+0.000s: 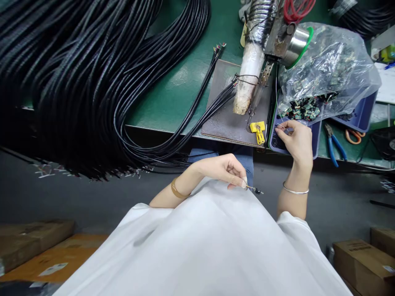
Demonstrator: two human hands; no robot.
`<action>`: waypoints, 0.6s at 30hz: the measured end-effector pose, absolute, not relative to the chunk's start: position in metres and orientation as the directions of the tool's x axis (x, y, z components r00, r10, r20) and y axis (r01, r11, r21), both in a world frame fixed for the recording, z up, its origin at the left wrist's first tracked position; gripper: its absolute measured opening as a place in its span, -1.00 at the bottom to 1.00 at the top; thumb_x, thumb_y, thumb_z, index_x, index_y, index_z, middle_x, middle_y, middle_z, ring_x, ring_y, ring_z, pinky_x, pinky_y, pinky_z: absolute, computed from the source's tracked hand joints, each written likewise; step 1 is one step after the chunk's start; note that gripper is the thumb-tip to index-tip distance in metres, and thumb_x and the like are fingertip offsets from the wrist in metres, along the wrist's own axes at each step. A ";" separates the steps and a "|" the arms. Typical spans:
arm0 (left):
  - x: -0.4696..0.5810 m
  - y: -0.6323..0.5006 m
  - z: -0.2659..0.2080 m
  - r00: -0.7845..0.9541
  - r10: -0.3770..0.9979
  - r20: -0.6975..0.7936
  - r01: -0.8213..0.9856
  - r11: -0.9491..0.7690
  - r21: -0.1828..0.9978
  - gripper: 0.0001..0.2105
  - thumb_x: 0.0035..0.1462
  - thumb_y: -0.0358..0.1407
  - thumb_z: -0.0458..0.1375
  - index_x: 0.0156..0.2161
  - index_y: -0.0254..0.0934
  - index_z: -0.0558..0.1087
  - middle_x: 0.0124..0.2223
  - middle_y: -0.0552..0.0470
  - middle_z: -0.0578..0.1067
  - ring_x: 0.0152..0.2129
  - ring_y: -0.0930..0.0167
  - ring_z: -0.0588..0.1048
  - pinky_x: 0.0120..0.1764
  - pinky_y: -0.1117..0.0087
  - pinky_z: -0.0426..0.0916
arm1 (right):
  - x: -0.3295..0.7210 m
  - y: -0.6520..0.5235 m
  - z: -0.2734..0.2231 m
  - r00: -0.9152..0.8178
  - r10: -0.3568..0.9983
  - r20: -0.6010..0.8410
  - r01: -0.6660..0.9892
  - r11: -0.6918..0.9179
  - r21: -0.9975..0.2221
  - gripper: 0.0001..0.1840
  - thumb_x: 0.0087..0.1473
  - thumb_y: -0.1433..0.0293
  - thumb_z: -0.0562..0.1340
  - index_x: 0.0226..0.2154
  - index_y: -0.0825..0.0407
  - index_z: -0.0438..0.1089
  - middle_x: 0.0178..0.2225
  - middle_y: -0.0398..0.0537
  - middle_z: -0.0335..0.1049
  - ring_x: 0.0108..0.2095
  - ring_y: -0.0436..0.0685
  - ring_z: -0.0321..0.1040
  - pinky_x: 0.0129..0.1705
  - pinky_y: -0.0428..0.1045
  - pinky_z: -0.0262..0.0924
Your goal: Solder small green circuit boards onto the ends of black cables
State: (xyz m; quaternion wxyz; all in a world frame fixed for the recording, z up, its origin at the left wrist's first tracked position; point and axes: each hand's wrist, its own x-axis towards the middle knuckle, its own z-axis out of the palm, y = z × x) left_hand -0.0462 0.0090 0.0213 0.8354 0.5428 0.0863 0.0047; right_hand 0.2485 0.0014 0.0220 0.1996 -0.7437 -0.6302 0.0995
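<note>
While left hand (231,170) pinches slim black-and-silver connector (257,190), long axis points toward four o'clock; right hand (296,137) pinches thin silvery wire (279,114).

A green worktop (180,78) carries a great mass of black cables (83,82) on its left, part of it hanging past the front edge. A dark flat board (220,125) lies by that edge, near the middle. To its right sit two blue-violet trays (315,142), blue-handled pliers (335,146), an orange-handled tool (354,141) and, farther back, a black cable coil (367,17).

Soft light glints on the plastic bag (336,61), while black cables (77,82) sink into shadow at far left.
</note>
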 end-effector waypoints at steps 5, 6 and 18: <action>-0.035 -0.004 0.009 0.754 0.598 -0.272 -0.104 0.518 0.849 -0.68 0.01 -0.10 0.36 -0.47 -0.37 0.54 -0.64 0.13 0.34 -0.70 0.63 0.19 -0.63 0.57 0.01 | 0.238 -0.008 0.030 0.201 0.973 0.112 0.892 -0.135 -0.432 -0.92 0.06 0.36 0.31 -0.40 0.03 0.46 -0.51 -0.21 0.39 -0.60 -0.08 0.06 -0.45 -0.05 -0.03; -0.033 -0.005 0.006 0.685 0.664 -0.299 -0.148 0.529 0.836 -0.67 0.02 -0.09 0.36 -0.47 -0.37 0.53 -0.67 0.17 0.26 -0.72 0.65 0.13 -0.64 0.57 -0.06 | 0.233 -0.013 0.032 0.255 0.954 0.158 0.865 -0.152 -0.478 -0.90 0.09 0.34 0.30 -0.39 0.03 0.45 -0.53 -0.22 0.36 -0.62 -0.09 0.02 -0.47 -0.06 -0.04; -0.018 -0.001 0.000 0.367 0.915 -0.166 -0.250 0.269 0.930 -0.72 0.03 -0.14 0.35 -0.30 -0.35 0.54 -0.51 0.07 0.51 -0.66 0.60 0.35 -0.58 0.55 0.22 | 0.144 -0.055 0.035 0.307 0.938 0.161 0.459 0.002 -0.889 -0.86 0.20 0.29 0.27 -0.31 -0.02 0.52 -0.35 -0.17 0.43 -0.52 -0.09 0.18 -0.53 -0.10 -0.01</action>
